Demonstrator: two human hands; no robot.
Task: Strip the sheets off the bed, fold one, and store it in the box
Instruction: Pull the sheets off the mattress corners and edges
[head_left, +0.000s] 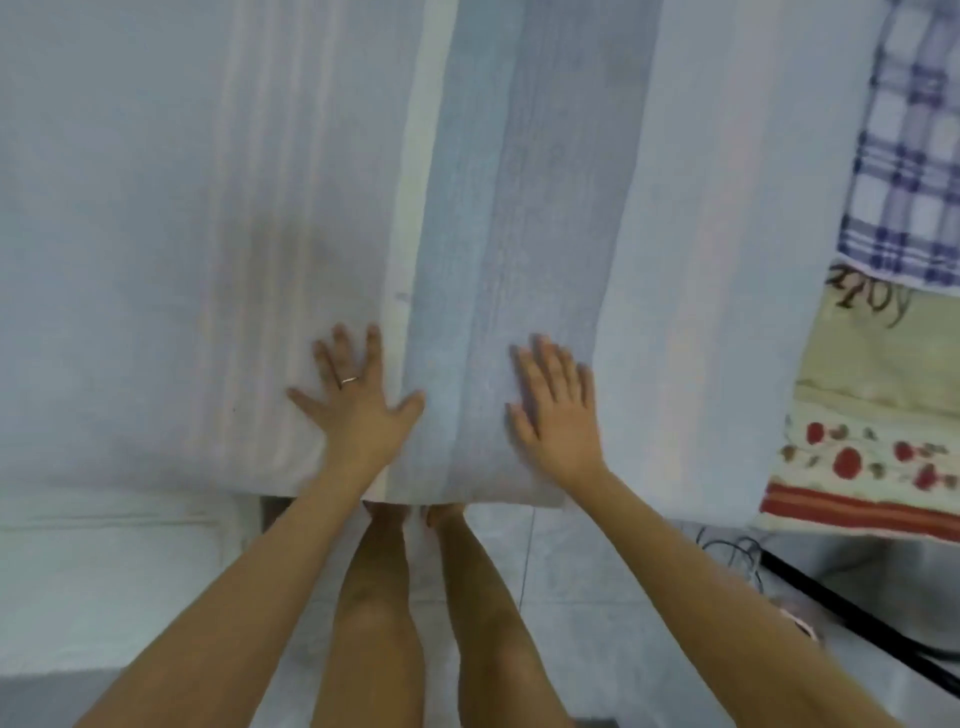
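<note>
A pale blue striped sheet (519, 208) lies spread flat over the bed, with a folded layer running down the middle and a cream band along its left edge. My left hand (353, 400) presses flat on the sheet just left of that fold, fingers spread, a ring on one finger. My right hand (556, 410) lies flat on the folded layer, fingers straight. Both hands sit near the bed's front edge. No box is in view.
A blue-and-white checked cloth (904, 156) and a cream cloth with red flowers (872, 436) lie at the right side of the bed. Cables and a black bar (841, 597) are on the tiled floor at the right. My bare legs stand against the bed's edge.
</note>
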